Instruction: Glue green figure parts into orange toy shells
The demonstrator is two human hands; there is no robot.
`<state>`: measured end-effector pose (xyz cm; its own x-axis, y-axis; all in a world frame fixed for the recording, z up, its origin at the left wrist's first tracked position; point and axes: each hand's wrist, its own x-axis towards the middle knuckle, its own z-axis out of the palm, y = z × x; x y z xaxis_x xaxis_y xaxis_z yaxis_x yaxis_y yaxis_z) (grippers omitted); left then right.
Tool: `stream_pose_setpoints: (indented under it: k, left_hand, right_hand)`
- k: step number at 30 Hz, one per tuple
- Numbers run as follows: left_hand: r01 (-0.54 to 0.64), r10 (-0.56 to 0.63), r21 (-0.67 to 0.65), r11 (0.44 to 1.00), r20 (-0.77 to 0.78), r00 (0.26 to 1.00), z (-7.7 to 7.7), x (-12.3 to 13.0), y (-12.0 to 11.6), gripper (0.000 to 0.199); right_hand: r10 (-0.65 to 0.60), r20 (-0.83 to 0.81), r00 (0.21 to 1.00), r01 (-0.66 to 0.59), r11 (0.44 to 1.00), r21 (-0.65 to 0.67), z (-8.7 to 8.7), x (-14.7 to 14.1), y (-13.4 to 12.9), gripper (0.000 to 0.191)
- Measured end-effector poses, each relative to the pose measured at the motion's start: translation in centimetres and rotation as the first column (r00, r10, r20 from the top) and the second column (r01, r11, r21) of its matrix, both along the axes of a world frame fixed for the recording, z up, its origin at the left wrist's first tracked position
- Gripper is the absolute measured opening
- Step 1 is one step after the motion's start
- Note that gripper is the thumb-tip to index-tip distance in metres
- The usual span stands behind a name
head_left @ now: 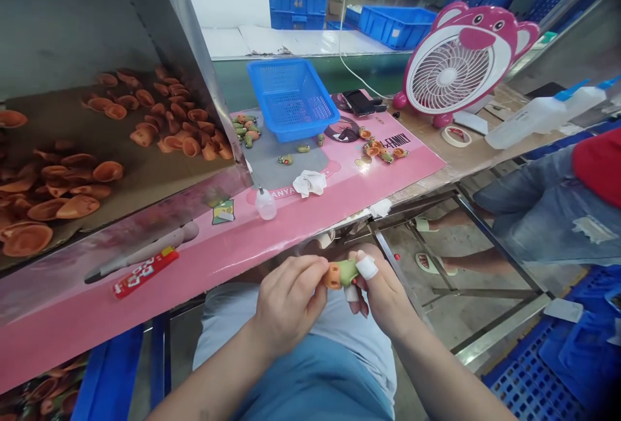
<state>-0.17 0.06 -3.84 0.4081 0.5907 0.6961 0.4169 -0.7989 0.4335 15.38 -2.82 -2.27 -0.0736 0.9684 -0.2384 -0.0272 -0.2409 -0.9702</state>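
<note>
A long table (478, 154) bears a pink mat (252, 238). A pink fan (447, 77) stands near the mat's far right corner; a blue basket (306, 131) rests on the mat. Above the lap (226, 324), the left hand (290, 298) and right hand (387, 291) pinch opposite ends of a small orange-and-green toy (346, 273).

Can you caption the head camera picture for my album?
Left hand and right hand hold a small green-and-orange figure near a pink mat.
</note>
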Motion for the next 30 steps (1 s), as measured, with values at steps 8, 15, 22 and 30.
stream_pose_setpoints:
  k: [8,15,22,30]
  left_hand:
    - [0.104,0.196,-0.776,0.622,0.283,0.939,1.7,0.7,-0.1,0.005]
    - [0.396,0.252,-0.891,0.222,0.445,0.859,2.3,0.7,0.5,0.007]
    - [0.447,0.212,-0.878,0.170,0.475,0.854,1.8,0.7,0.6,0.003]
    - [0.275,0.334,-0.940,0.201,0.329,0.883,-0.4,-0.2,0.6,0.018]
  right_hand:
    - [0.041,0.141,0.989,-0.073,0.972,0.226,-0.4,0.1,-0.6,0.037]
    - [-0.103,0.366,0.925,-0.121,0.832,0.542,-0.1,0.4,-0.4,0.033]
    - [-0.129,0.420,0.898,-0.141,0.821,0.554,0.5,0.3,-0.5,0.026]
    - [-0.411,0.589,0.696,0.127,0.877,0.462,-3.9,4.6,6.1,0.022]
